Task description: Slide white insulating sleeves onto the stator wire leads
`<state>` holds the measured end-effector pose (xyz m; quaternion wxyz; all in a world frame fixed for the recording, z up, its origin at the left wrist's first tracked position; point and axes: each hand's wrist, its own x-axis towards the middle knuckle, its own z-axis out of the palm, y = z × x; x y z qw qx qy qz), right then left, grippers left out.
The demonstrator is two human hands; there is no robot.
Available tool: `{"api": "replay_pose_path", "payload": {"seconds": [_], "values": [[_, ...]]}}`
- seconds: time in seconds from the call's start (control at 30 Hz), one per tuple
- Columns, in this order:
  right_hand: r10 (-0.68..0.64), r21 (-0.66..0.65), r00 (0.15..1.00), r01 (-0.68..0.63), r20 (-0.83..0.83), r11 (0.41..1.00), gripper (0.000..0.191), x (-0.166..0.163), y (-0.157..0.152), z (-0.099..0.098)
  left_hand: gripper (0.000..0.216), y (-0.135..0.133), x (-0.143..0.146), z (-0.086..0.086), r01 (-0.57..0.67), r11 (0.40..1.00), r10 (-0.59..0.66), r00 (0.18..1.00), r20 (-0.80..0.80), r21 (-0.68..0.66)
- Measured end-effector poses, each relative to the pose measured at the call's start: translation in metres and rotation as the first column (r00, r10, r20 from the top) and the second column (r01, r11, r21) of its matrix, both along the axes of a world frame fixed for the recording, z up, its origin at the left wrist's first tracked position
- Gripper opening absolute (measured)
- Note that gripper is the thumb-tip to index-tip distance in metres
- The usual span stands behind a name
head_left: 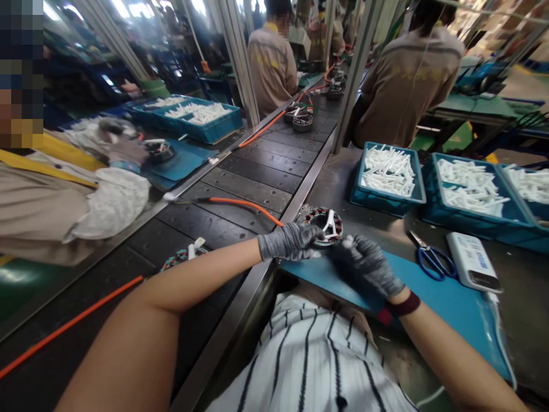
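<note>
A ring-shaped motor stator [313,216] with dark and reddish windings sits at the near edge of the bench, beside the conveyor. Across its opening stands a white forked plastic piece [330,223]. My left hand [294,240], in a grey glove, closes on the near left rim of the stator. At the stator's lower right is my right hand [366,260], gloved too, with its fingers bent together. What those fingers hold, if anything, is hidden and partly blurred. A blue mat [441,303] lies below the right hand.
Blue bins [386,199] of white plastic pieces line the bench's far side. Blue-handled scissors [433,260] and a white corded device [472,260] lie at right. A slatted conveyor [249,186] carries orange tubing [244,202] and stators. A co-worker's gloved hands [124,146] work at left.
</note>
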<state>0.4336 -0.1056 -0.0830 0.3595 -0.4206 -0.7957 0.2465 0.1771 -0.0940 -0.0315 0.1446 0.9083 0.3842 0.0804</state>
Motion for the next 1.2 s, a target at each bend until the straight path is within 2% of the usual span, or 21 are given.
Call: {"api": "replay_pose_path", "payload": {"seconds": [0.07, 0.1, 0.13, 0.2, 0.3, 0.37, 0.43, 0.53, 0.6, 0.67, 0.73, 0.8, 0.87, 1.0, 1.2], "values": [[-0.163, 0.022, 0.987, 0.164, -0.008, 0.986, 0.035, 0.004, 0.008, 0.009, 0.039, 0.007, 0.014, 0.0, 0.025, 0.997, -0.018, 0.995, -0.094, 0.07], [-0.182, 0.03, 0.983, 0.182, -0.014, 0.983, 0.036, 0.004, 0.011, 0.012, 0.038, 0.012, 0.02, 0.0, 0.022, 0.994, -0.007, 0.99, -0.138, 0.106], [-0.157, 0.009, 0.987, 0.157, -0.026, 0.988, 0.036, 0.003, 0.013, 0.014, 0.036, 0.017, 0.026, -0.001, 0.016, 0.99, 0.008, 0.985, -0.169, 0.137], [-0.038, -0.113, 0.997, 0.03, -0.071, 0.993, 0.035, -0.003, 0.015, 0.016, 0.037, 0.024, 0.034, -0.005, 0.015, 0.985, 0.02, 0.979, -0.202, 0.171], [0.115, -0.334, 0.99, -0.137, -0.084, 0.933, 0.035, -0.012, 0.021, 0.014, 0.046, 0.027, 0.038, -0.019, 0.043, 0.98, 0.003, 0.973, -0.231, 0.195], [0.165, -0.403, 0.986, -0.141, 0.025, 0.904, 0.031, -0.015, 0.026, 0.013, 0.047, 0.027, 0.038, -0.027, 0.074, 0.976, -0.016, 0.962, -0.272, 0.204], [0.202, -0.415, 0.972, -0.137, 0.117, 0.899, 0.029, -0.014, 0.03, 0.014, 0.048, 0.026, 0.039, -0.031, 0.088, 0.975, -0.022, 0.952, -0.306, 0.204], [0.186, -0.365, 0.982, -0.163, 0.029, 0.917, 0.033, -0.001, 0.029, 0.011, 0.051, 0.026, 0.04, -0.028, 0.072, 0.981, -0.008, 0.944, -0.331, 0.18], [0.075, -0.279, 0.997, -0.082, -0.033, 0.957, 0.035, 0.014, 0.025, 0.005, 0.049, 0.027, 0.041, -0.023, 0.055, 0.985, 0.002, 0.945, -0.327, 0.166], [-0.064, -0.15, 0.998, 0.067, 0.022, 0.986, 0.035, 0.028, 0.021, -0.005, 0.045, 0.027, 0.04, -0.019, 0.043, 0.987, 0.007, 0.951, -0.308, 0.155], [-0.131, -0.03, 0.98, 0.137, 0.15, 0.99, 0.036, 0.036, 0.018, -0.011, 0.042, 0.027, 0.039, -0.018, 0.041, 0.99, -0.001, 0.958, -0.288, 0.135], [-0.122, 0.017, 0.96, 0.122, 0.251, 0.992, 0.036, 0.035, 0.016, -0.012, 0.039, 0.028, 0.038, -0.019, 0.053, 0.993, -0.022, 0.96, -0.28, 0.106], [-0.071, 0.026, 0.956, 0.066, 0.285, 0.997, 0.035, 0.028, 0.014, -0.007, 0.038, 0.03, 0.038, -0.02, 0.051, 0.994, -0.023, 0.961, -0.276, 0.092], [-0.029, 0.087, 0.972, 0.009, 0.235, 0.996, 0.034, 0.021, 0.012, 0.0, 0.036, 0.031, 0.038, -0.02, 0.037, 0.996, -0.015, 0.961, -0.275, 0.075], [-0.05, 0.13, 0.984, 0.028, 0.17, 0.991, 0.036, 0.035, 0.014, -0.007, 0.037, 0.032, 0.037, -0.022, 0.052, 0.992, -0.023, 0.967, -0.252, 0.111]]}}
